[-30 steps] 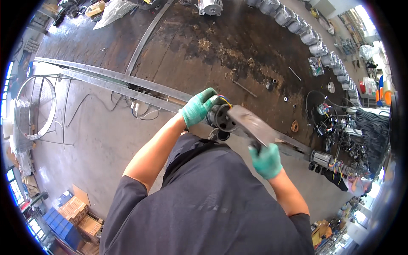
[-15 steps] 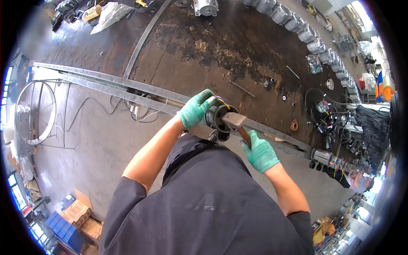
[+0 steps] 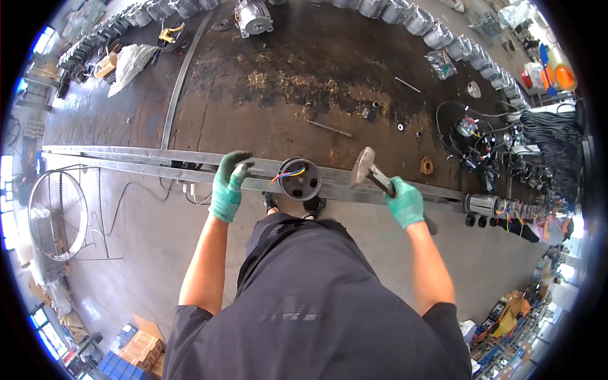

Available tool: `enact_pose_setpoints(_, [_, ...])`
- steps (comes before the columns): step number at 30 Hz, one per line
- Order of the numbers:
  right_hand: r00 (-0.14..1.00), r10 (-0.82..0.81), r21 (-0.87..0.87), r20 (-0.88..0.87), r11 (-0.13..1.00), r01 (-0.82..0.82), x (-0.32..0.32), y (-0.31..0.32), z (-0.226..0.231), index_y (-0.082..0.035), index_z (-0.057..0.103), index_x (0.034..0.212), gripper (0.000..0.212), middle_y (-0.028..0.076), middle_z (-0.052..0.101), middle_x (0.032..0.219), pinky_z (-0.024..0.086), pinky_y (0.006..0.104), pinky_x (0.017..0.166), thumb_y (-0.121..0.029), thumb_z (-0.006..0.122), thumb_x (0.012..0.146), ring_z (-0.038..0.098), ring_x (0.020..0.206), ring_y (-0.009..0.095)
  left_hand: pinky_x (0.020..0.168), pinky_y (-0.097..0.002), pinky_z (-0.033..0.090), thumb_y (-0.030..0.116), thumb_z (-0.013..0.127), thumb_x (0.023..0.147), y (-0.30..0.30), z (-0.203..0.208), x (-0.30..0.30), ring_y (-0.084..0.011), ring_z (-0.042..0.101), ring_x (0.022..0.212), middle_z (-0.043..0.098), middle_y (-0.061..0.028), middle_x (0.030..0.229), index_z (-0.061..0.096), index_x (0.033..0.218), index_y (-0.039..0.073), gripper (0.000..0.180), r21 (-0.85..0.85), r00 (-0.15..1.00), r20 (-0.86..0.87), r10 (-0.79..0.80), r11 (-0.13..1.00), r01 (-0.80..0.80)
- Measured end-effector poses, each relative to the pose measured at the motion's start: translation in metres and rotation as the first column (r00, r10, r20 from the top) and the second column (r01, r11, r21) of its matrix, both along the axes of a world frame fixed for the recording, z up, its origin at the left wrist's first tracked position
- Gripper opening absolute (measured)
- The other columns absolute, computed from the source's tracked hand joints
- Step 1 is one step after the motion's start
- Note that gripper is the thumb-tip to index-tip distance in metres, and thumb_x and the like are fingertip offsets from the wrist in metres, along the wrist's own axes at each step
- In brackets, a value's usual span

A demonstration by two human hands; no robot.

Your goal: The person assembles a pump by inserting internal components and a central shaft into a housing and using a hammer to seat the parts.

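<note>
A round dark metal motor part with holes in its face rests on the steel rails at the bench edge, in front of me. Coloured wires come out of its middle. My right hand, in a green glove, grips a hammer by its handle; the hammer head is raised to the right of the part, apart from it. To the left of the part is my gloved left hand, fingers apart and holding nothing.
Two steel rails run along the near bench edge. On the worn bench lie a metal rod, small rings and a brown piece. Motor housings line the far edge. A tangle of wires is at right, a fan at left.
My left hand has let go of the motor part and moved left. The hammer has moved away from the part to the right. My view has shifted.
</note>
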State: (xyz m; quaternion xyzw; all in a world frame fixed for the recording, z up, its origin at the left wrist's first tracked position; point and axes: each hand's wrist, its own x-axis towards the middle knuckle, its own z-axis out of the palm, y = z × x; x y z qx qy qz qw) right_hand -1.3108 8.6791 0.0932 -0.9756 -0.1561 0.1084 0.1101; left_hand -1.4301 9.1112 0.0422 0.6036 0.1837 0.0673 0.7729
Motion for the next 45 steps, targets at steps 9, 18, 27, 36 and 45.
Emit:
enact_pose_setpoints(9, [0.933, 0.351, -0.085, 0.074, 0.935, -0.345, 0.045, 0.006, 0.029, -0.010, 0.073, 0.105, 0.020, 0.012, 0.070, 0.115, 0.056, 0.0470, 0.092, -0.024, 0.074, 0.090, 0.066, 0.109, 0.033, 0.117, -0.0479, 0.041, 0.038, 0.098, 0.055, -0.071, 0.113, 0.047, -0.0426, 0.045, 0.142, 0.046, -0.0214, 0.156, 0.038, 0.156, 0.008, 0.122, 0.884, 0.846, -0.256, -0.468, 0.242, 0.401])
enact_pose_setpoints(18, [0.687, 0.705, -0.028, 0.179, 0.701, -0.712, -0.045, 0.092, 0.314, -0.003, 0.071, 0.106, 0.033, 0.012, 0.070, 0.090, 0.056, 0.0389, 0.076, -0.016, 0.071, 0.075, 0.070, 0.087, 0.029, 0.097, -0.0443, 0.057, 0.035, 0.093, 0.063, -0.084, 0.081, 0.065, -0.0355, 0.065, 0.119, 0.057, -0.0102, 0.145, 0.056, 0.142, 0.019, 0.088, 0.898, 0.817, -0.366, -0.446, 0.061, 0.436])
enact_pose_setpoints(27, [0.735, 0.661, -0.063, 0.155, 0.749, -0.660, -0.060, 0.107, 0.336, -0.004, 0.071, 0.102, 0.030, 0.011, 0.068, 0.084, 0.054, 0.0386, 0.067, -0.015, 0.072, 0.074, 0.070, 0.081, 0.027, 0.110, -0.0352, 0.049, 0.006, 0.096, 0.061, 0.012, 0.035, 0.102, -0.0196, 0.060, 0.124, 0.064, -0.0084, 0.136, 0.052, 0.146, 0.004, 0.096, 0.328, 0.825, -0.188, -0.533, 0.758, 0.564])
enact_pose_setpoints(36, [0.650, 0.732, 0.217, -0.202, 0.681, -0.699, -0.004, 0.099, 0.167, -0.001, 0.066, 0.101, 0.019, 0.017, 0.067, 0.081, 0.055, 0.0454, 0.070, -0.015, 0.065, 0.089, 0.069, 0.080, 0.035, 0.116, -0.0333, 0.039, 0.026, 0.097, 0.071, 0.108, 0.024, 0.100, -0.0185, 0.047, 0.137, 0.052, -0.0051, 0.149, 0.039, 0.157, 0.008, 0.106, 0.154, 0.841, -0.241, -0.484, 0.836, 0.526])
enact_pose_setpoints(45, [0.182, 0.381, 0.308, -0.907, 0.301, 0.903, -0.007, 0.195, -0.051, -0.002, 0.046, 0.146, 0.071, 0.016, 0.059, 0.133, 0.061, 0.0455, 0.083, -0.052, 0.065, 0.100, 0.066, 0.111, 0.035, 0.108, -0.0340, 0.047, 0.046, 0.098, 0.063, 0.110, 0.007, 0.093, -0.0206, 0.048, 0.136, 0.050, -0.0097, 0.150, 0.034, 0.160, 0.008, 0.122, -0.008, 0.864, -0.222, -0.452, 0.887, 0.462])
